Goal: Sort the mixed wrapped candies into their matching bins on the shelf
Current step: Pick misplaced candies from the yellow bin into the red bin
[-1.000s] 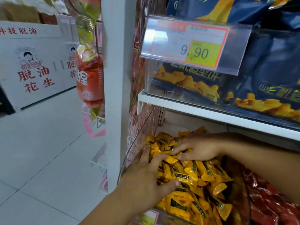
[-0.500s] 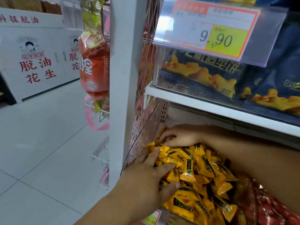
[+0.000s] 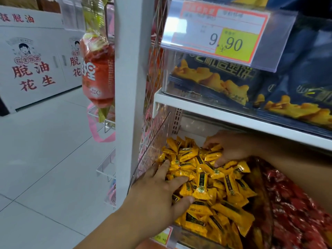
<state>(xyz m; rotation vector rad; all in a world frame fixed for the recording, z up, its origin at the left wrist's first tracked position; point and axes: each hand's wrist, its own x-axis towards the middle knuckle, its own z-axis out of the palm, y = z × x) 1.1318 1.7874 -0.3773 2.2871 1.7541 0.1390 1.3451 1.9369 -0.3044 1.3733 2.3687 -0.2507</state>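
- yellow candies (image 3: pixel 206 177) fill the clear bin (image 3: pixel 152 141) under the shelf (image 3: pixel 197 108).
- left hand (image 3: pixel 158 191) lies flat on them, grip apart; right hand (image 3: pixel 231 150), at the back: grip cannot be told.
- raking could spill some over the bin's front.

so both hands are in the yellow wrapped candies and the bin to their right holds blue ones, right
Not blue: the head view shows red wrapped candies there. The left hand and right hand are in the yellow wrapped candies.
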